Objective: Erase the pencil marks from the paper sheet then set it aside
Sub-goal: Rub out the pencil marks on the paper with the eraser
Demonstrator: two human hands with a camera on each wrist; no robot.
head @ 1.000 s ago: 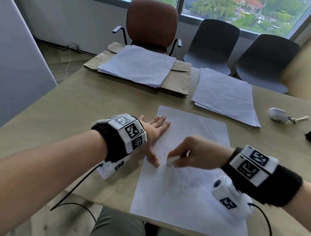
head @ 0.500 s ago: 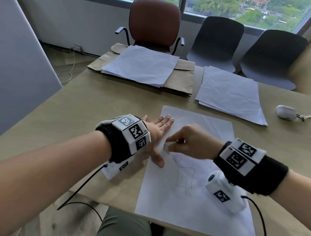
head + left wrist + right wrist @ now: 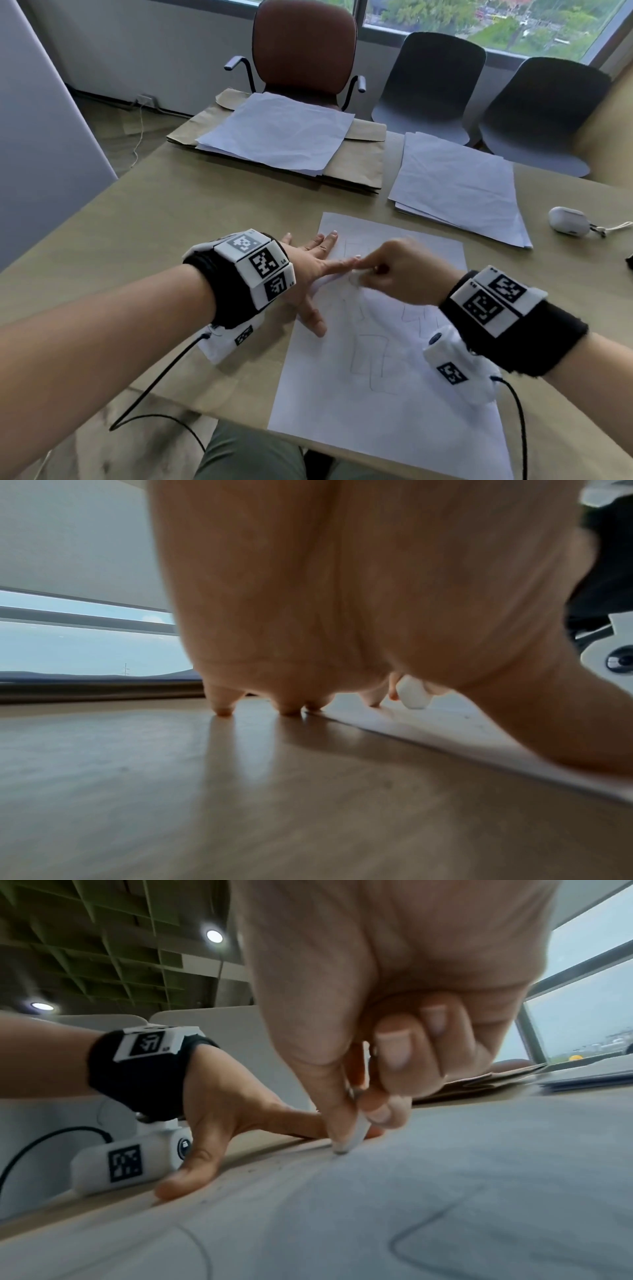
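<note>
A white paper sheet (image 3: 383, 370) lies flat on the wooden table (image 3: 154, 219) right in front of the person, its near edge at the table's near edge. Faint grey pencil marks (image 3: 373, 359), angular outlines, run down its middle and upper part, and small dark crumbs lie along its left edge in the right wrist view. The left hand (image 3: 310, 270) rests spread and flat, fingers straight, with the thumb and forefinger on the sheet's left border and the other fingertips on the bare table. The right hand (image 3: 397, 270) is curled, pinching a small white eraser (image 3: 358, 275) between thumb and fingers, its tip pressed to the paper just beside the left forefinger. Compared with a second ago, the right hand and eraser have moved up the sheet and closer to the left hand's forefinger, away from the thumb; the left hand has kept its place at the sheet's border. Two stacks of paper (image 3: 455, 188) lie farther back on the table.
</note>
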